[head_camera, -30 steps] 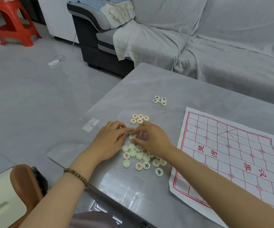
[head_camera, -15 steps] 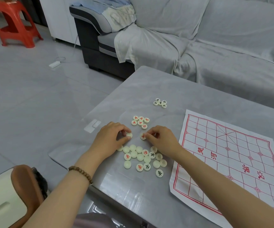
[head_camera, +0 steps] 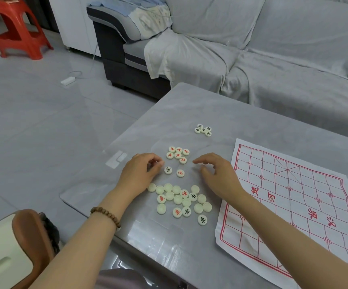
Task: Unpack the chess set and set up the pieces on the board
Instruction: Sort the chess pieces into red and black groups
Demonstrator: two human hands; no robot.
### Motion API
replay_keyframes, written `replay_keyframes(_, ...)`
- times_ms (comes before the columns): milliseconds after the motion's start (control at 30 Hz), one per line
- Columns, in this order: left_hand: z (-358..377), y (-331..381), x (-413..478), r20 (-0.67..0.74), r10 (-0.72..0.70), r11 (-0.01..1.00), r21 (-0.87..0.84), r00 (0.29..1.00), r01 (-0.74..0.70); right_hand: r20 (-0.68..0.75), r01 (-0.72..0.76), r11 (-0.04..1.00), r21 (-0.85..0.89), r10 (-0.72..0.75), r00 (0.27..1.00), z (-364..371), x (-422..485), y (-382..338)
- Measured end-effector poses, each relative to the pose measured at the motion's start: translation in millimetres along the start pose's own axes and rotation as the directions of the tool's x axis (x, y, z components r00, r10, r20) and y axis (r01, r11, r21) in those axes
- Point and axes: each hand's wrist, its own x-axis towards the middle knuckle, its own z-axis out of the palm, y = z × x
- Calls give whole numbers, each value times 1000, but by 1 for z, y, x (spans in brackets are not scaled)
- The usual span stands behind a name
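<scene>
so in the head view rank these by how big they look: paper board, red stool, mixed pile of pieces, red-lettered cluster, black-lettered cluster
1. paper board
2. red stool, partly cropped
3. mixed pile
4. red-lettered cluster
5. black-lettered cluster, though it lies farther away

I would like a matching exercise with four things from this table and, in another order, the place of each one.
1. black-lettered cluster
2. red-lettered cluster
3. mixed heap
4. paper board

a. right of all the pieces
b. nearest the person
c. farthest from the person
d. between the other two groups

Pairs: 1-c, 2-d, 3-b, 4-a
</scene>
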Motion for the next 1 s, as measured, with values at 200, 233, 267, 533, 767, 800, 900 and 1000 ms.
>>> replay_keyframes(200,-3,-1,-3,93,43,999,2,995,-43,214,264,958,-111,-236,948,1,-7,0)
replay_keyframes(233,-3,-1,-3,89,44,999,16,995,-46,277,299,939,-172,-245,929,4,-7,-1)
replay_keyframes(267,-2,-1,-3,82,49,998,35,995,-52,325,305,925,-226,-223,919,7,-7,-2)
replay_keyframes(533,4,6,-3,43,34,999,23,998,-35,345,201,962,-184,-129,930,12,6,-5)
replay_keyframes(767,19,27,-4,132,109,993,23,985,-113,321,176,978,-111,-133,938,-6,-20,-1)
replay_keyframes(800,18,26,-4,142,95,995,9,985,-98,334,171,978,-117,-123,935,-7,-22,0)
replay_keyframes(900,11,20,-3,132,39,998,-44,991,-33,398,175,970,-171,-95,912,-8,-24,2)
replay_keyframes(1000,2,15,-4,38,-1,997,-74,999,4,391,215,929,-301,-85,916,-10,-21,7)
